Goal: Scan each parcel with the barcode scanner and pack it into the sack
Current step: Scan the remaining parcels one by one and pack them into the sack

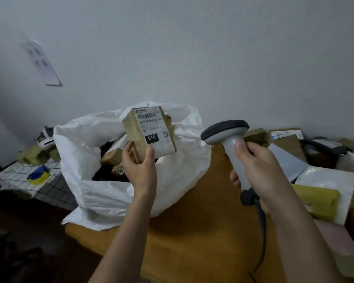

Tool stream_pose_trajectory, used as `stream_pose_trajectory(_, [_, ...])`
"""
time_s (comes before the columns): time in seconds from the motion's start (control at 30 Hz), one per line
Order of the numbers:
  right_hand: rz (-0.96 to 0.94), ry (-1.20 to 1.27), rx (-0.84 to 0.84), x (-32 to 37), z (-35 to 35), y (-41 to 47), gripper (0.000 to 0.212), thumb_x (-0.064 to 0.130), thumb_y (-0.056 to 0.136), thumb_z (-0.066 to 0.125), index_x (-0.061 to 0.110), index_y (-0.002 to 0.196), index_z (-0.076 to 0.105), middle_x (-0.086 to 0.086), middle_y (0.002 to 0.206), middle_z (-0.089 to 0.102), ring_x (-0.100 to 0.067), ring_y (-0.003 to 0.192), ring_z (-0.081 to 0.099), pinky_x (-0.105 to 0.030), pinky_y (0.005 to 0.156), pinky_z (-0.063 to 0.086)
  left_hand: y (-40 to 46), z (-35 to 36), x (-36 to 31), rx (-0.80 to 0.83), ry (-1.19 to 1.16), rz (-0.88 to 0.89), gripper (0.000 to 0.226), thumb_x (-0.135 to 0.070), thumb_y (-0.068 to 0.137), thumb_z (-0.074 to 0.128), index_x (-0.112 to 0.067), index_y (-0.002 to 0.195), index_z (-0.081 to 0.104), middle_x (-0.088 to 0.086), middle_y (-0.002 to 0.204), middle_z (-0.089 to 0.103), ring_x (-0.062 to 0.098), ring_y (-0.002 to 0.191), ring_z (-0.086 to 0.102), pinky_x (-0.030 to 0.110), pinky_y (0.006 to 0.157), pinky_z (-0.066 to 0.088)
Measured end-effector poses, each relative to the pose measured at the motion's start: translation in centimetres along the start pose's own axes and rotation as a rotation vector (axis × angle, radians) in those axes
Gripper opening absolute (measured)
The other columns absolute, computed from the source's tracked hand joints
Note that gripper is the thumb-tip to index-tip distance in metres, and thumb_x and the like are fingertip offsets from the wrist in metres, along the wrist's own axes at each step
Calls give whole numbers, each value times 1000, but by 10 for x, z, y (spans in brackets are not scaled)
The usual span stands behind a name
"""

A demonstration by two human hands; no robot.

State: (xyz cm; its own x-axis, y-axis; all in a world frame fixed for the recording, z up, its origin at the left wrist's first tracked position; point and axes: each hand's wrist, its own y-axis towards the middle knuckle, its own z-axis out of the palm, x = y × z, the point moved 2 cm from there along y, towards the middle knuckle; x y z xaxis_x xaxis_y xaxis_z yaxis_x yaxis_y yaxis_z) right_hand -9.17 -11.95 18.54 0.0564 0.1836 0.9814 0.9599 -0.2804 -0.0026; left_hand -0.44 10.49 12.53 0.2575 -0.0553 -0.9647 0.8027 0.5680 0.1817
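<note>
Head view. Left hand [140, 166] grips small brown cardboard parcel [149, 132] by lower end, white barcode label facing camera, held above open white woven sack [94, 160] on orange-brown table [202, 231]. Right hand [260, 170] wraps handle of grey corded barcode scanner [227, 137], head just right of parcel, apart. More parcels [325, 180] piled at right.

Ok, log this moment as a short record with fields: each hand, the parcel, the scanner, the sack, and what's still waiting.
left hand: holds the box parcel upright above the sack, label facing the camera
label: barcode on top, "010" in a black patch
right hand: grips the barcode scanner by its handle
sack: white, open, parcels inside
waiting: parcel pile at right on the table
</note>
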Motion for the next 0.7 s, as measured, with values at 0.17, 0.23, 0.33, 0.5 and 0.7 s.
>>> stream_pose_trajectory(0.17, [-12, 21, -34, 11, 38, -10, 33, 44, 102, 41, 19, 93, 61, -2, 56, 61, -6, 46, 56, -24, 49, 43, 50, -34, -12, -76, 220, 188, 61, -30, 80, 72, -20, 136, 49, 1, 136, 43, 17, 126, 47, 40, 102, 50])
stream_pose_trajectory(0.23, [-3, 29, -27, 13, 54, -14, 32, 44, 102, 42, 20, 94, 61, 0, 54, 61, -6, 46, 56, -23, 48, 44, 70, -46, -11, -47, 405, 230, 50, -28, 86, 71, -23, 132, 54, 6, 147, 32, 23, 137, 34, 41, 111, 39])
stream_pose_trajectory(0.33, [8, 15, -31, 11, 74, -18, 33, 46, 101, 41, 20, 94, 61, -1, 55, 62, -6, 47, 57, -22, 50, 45, 95, -61, 2, 85, 814, 224, 36, -25, 94, 62, -22, 130, 61, 9, 158, 20, 33, 148, 5, 53, 120, 15])
stream_pose_trajectory(0.5, [48, 2, -96, 2, 89, -23, 33, 45, 101, 42, 19, 95, 62, -2, 58, 62, -5, 46, 56, -16, 45, 43, 100, -61, 10, 223, 1057, 319, 41, -27, 100, 48, -22, 140, 50, 8, 160, 25, 36, 149, -1, 56, 119, -5])
stream_pose_trajectory(0.7, [63, 28, -163, 2, 84, -21, 30, 43, 102, 42, 19, 102, 61, -8, 64, 63, -4, 43, 56, -15, 41, 41, 84, -50, 12, 272, 1061, 436, 48, -26, 97, 53, -17, 144, 47, 8, 164, 13, 30, 151, -8, 48, 118, -13])
